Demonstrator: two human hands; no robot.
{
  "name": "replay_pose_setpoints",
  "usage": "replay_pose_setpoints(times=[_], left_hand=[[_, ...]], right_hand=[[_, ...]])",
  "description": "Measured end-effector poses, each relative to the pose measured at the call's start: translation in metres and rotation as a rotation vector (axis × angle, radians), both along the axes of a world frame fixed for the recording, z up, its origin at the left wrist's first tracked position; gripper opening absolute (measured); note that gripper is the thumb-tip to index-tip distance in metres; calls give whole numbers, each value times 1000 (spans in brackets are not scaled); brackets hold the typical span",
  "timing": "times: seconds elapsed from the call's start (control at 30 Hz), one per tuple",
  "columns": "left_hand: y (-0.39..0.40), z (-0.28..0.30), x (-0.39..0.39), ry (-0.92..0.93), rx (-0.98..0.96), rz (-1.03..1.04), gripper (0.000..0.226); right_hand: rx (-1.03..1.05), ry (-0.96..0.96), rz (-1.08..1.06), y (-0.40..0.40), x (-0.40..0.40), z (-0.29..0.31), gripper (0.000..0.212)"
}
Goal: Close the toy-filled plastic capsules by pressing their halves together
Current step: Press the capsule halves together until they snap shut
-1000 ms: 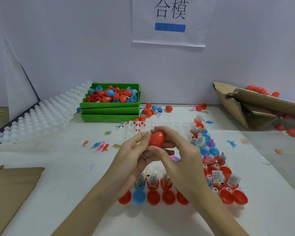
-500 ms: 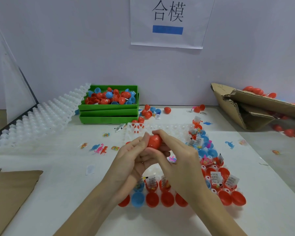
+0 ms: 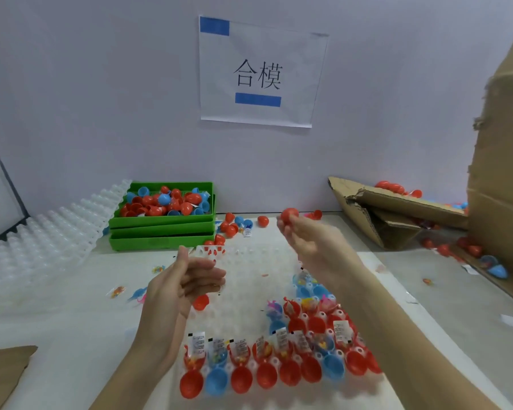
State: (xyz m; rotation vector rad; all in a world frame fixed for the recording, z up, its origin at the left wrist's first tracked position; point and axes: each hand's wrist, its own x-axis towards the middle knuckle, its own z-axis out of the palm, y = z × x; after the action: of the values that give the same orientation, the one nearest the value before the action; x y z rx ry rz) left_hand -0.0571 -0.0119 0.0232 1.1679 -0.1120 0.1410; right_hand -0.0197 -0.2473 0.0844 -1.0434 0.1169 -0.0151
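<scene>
I see a white counter [image 3: 71, 315] set against a pale wall that carries a paper sign [image 3: 261, 72]. At the back left, stacked green trays [image 3: 160, 229] hold loose red and blue capsule halves. A clear moulded tray [image 3: 249, 291] in the middle carries open capsules [image 3: 264, 368] with toys and labels along its near and right sides. Torn cardboard boxes [image 3: 397, 208] sit at the right.

My right hand [image 3: 311, 241] is raised above the tray's far end, its grip pinching a closed red capsule [image 3: 289, 216] at the fingertips. My left hand [image 3: 184, 285] hovers lower over the tray's left part, fingers loosely extended, its grip wide and holding nothing.

Both hands are motion-blurred, so I cannot make out the exact finger placement on the capsule. A tall cardboard panel [image 3: 504, 173] is cut off at the right edge.
</scene>
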Motion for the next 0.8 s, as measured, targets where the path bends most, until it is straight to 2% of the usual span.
replay_pose_setpoints(times=[0.03, 0.1, 0.17, 0.2, 0.23, 0.3, 0.43, 0.5, 0.63, 0.7, 0.8], left_hand=[[1, 0, 1, 12, -1, 4, 61], [3, 0, 1, 23, 12, 6, 60], [5, 1, 2, 31, 24, 9, 59], [5, 1, 2, 33, 28, 9, 58], [6, 1, 3, 33, 34, 8, 57], [7, 2, 4, 34, 45, 5, 55], [7, 1, 5, 31, 68, 8, 55], [6, 0, 4, 31, 82, 3, 56], [6, 0, 3, 26, 98, -8, 55], [5, 1, 2, 22, 106, -10, 54], [5, 1, 1, 17, 111, -22, 54]], right_hand=[[214, 29, 8, -13, 17, 16, 31], [464, -11, -100, -38, 51, 44, 40], [535, -59, -184, -57, 75, 56, 47], [495, -40, -190, -63, 83, 54, 47], [375, -22, -173, -66, 86, 48, 45], [-125, 12, -145, -66, 87, 26, 40], [-1030, -106, -259, -55, 79, -15, 24], [-1419, -156, -201, -55, 75, -24, 20], [-1761, -173, 23, -61, 69, -26, 17], [-1860, -177, 111, -63, 65, -25, 19], [-1939, -182, 114, -64, 63, -27, 22]])
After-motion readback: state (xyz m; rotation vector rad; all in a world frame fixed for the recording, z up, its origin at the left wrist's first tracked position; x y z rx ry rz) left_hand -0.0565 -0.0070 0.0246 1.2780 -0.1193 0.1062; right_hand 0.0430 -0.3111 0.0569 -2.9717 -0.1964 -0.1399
